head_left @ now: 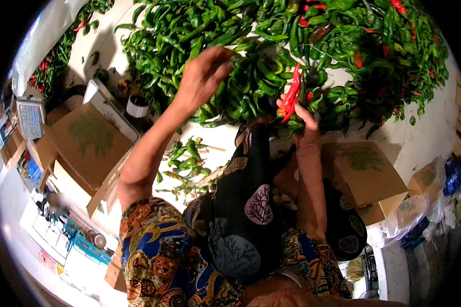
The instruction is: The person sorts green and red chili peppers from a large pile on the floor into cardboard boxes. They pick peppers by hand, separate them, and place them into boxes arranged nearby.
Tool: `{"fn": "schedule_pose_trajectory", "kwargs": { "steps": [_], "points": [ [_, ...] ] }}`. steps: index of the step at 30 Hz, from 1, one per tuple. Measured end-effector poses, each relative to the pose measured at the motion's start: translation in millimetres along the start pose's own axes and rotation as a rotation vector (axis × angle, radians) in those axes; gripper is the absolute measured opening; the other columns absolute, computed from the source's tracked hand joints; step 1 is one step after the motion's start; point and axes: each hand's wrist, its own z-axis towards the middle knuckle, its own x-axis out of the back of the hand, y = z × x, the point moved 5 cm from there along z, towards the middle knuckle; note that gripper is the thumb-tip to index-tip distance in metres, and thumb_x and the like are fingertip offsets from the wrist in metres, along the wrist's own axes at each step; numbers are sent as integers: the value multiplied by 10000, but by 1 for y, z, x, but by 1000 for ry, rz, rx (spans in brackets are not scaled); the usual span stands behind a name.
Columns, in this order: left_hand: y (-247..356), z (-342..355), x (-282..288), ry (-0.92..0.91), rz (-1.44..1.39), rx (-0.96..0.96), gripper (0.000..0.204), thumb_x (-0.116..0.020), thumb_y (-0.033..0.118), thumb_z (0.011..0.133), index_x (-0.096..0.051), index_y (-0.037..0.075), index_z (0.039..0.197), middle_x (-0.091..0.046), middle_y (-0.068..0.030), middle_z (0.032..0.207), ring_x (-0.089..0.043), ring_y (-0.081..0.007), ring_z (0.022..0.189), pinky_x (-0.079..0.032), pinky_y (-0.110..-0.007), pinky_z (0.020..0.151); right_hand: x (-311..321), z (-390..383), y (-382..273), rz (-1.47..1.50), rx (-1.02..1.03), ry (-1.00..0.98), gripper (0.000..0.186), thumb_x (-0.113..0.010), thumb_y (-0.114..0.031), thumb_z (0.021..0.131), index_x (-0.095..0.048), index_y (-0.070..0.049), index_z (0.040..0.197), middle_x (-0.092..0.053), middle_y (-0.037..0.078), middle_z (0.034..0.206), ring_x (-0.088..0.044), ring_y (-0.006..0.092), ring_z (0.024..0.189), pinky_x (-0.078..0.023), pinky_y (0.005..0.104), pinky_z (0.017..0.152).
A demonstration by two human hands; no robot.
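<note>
Red pepper (292, 94) is in my right hand (307, 128), standing nearly upright with a bit of a lean, in front of the big heap of green peppers (174, 30). Fingers on that side are closed on it, thumb across the lower end. There's a darker pepper (302, 88) right beside it, can't tell if I've got that one too. My left hand (204, 77) is over the heap with the fingers curled in; honestly can't tell from this angle if they've got anything. The heap's mostly green with red bits mixed in, all on a white surface (407, 135). Smaller pile (189, 158) sits just right of my left forearm. Cardboard box (84, 148) off to the left, another box (369, 169) off to the right.
</note>
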Motion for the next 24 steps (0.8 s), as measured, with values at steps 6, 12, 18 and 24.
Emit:
{"fn": "schedule_pose_trajectory", "kwargs": {
  "steps": [6, 12, 18, 24],
  "points": [
    [52, 155, -60, 166, 732, -203, 784, -608, 578, 759, -349, 147, 1361, -420, -192, 1276, -390, -361, 1191, -321, -543, 963, 0, -10, 9, 127, -111, 71, 469, -593, -96, 818, -475, 65, 1241, -595, 185, 1144, -573, 319, 1076, -447, 407, 947],
    [35, 150, -78, 102, 847, -246, 583, -677, 324, 737, -456, 131, 1241, -527, -140, 1113, -529, -327, 1017, -419, -468, 842, 5, -12, -3, 78, -63, 60, 482, -611, -126, 810, -480, 73, 1230, -592, 185, 1154, -579, 314, 1066, -448, 398, 948],
    [-30, 48, -33, -99, 1168, -347, 675, -749, 356, 638, -487, 215, 1244, -508, -76, 1097, -520, -285, 1032, -426, -458, 788, 4, -14, 4, 134, -100, -5, 498, -623, -132, 785, -488, 35, 1234, -588, 166, 1167, -599, 289, 1038, -485, 368, 881],
    [-16, -8, 30, -194, 970, 18, 493, -702, 361, 725, -575, 175, 1164, -491, -98, 1299, -586, -342, 982, -490, -440, 817, 8, -20, 5, 78, -76, 32, 573, -636, -115, 768, -437, 14, 1288, -587, 194, 1154, -590, 328, 1047, -480, 386, 889]
  ]
}}
